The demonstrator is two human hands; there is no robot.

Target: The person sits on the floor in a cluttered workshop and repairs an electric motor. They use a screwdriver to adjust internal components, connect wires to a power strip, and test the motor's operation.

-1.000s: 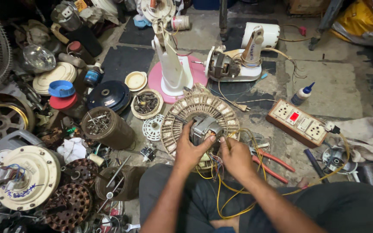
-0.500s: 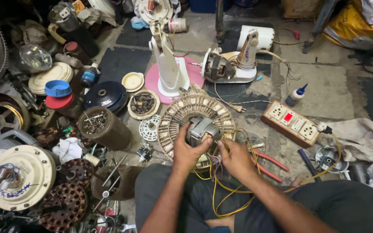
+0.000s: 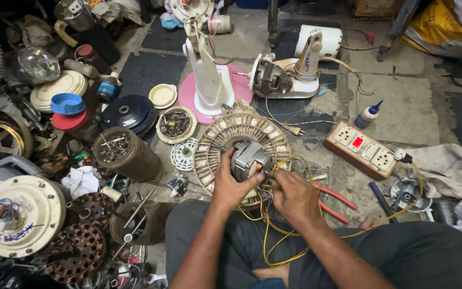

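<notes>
Here the left hand (image 3: 230,184) has its fingers closed around the small grey motor (image 3: 248,158), which sits on the round wound stator (image 3: 241,140) on the floor. Just beside it, the right hand (image 3: 294,196) pinches the yellow wires (image 3: 274,235).

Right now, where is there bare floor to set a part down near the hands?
Free: the concrete between the socket board and the white glue bottle, and the dark mat left of the pink fan base. Crowded: everything left of the left hand, and wires beside the right hand.
</notes>
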